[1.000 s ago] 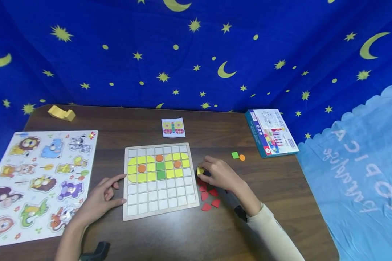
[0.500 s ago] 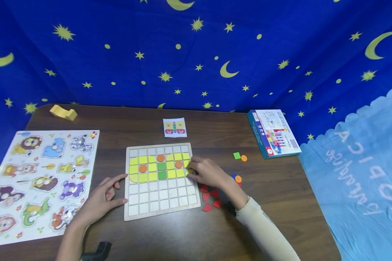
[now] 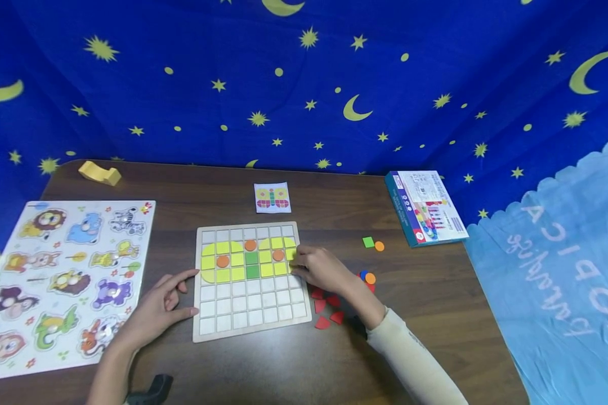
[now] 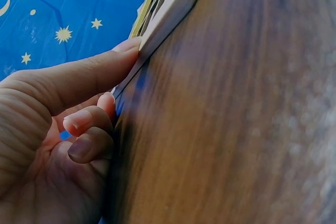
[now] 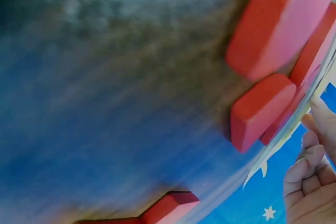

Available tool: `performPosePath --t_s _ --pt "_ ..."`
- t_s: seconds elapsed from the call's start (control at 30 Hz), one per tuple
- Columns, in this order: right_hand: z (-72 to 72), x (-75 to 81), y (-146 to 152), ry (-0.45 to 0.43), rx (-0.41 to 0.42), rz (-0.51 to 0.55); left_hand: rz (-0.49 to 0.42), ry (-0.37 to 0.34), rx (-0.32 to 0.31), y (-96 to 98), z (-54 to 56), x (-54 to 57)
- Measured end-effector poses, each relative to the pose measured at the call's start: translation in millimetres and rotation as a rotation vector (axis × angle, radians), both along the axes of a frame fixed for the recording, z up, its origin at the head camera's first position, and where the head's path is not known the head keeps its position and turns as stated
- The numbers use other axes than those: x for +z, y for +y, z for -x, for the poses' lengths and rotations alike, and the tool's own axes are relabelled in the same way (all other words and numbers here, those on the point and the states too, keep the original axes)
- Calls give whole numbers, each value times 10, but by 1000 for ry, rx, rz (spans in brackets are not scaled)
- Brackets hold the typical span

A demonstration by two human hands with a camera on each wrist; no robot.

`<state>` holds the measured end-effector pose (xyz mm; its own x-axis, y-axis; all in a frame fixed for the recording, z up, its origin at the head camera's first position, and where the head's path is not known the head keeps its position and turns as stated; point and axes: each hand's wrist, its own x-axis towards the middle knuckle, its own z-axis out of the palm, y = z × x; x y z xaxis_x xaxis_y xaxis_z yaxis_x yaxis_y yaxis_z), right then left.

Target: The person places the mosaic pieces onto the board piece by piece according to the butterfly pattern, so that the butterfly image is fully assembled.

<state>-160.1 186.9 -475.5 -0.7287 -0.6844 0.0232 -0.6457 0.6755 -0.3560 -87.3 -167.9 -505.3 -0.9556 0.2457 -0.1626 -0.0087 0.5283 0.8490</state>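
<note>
A wooden grid board (image 3: 253,332) lies mid-table, its upper rows filled with yellow tiles (image 3: 238,259), green squares (image 3: 252,264) and orange discs (image 3: 223,261). My left hand (image 3: 157,306) rests its thumb and index finger against the board's left edge; in the left wrist view the left thumb (image 4: 100,72) presses the rim. At the right end of the yellow rows, my right hand (image 3: 321,270) pinches a yellow tile with a rounded corner, mostly hidden by the fingers. In the right wrist view, that hand's curled fingers appear beside the board's rim.
Red quarter-shaped pieces (image 3: 322,323) lie right of the board. Farther right sit a green square (image 3: 368,242), orange discs (image 3: 379,246) and a boxed set (image 3: 425,208). A butterfly picture card (image 3: 272,198) lies behind the board, an animal puzzle (image 3: 66,281) to the left.
My right hand has carried the yellow tile left from the loose pieces onto the board's right edge, uncovering blue and orange pieces. The left hand stays at the board's left edge.
</note>
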Motion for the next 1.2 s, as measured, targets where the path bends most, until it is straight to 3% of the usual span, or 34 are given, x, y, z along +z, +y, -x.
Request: performPosePath --t_s 0.27,0.47,0.7,0.93,1.2 --pt "-63 9 21 6 -24 -62 12 -6 -1 14 10 3" --pt "-114 75 132 10 -54 -30 12 11 -6 18 16 9" --pt "-132 143 441 65 -135 -32 14 30 -2 28 0 14" --pt "-135 141 842 33 -255 -14 2 36 4 22 -9 -2" --pt "-263 101 1040 -5 -286 -10 12 21 -3 21 -2 11"
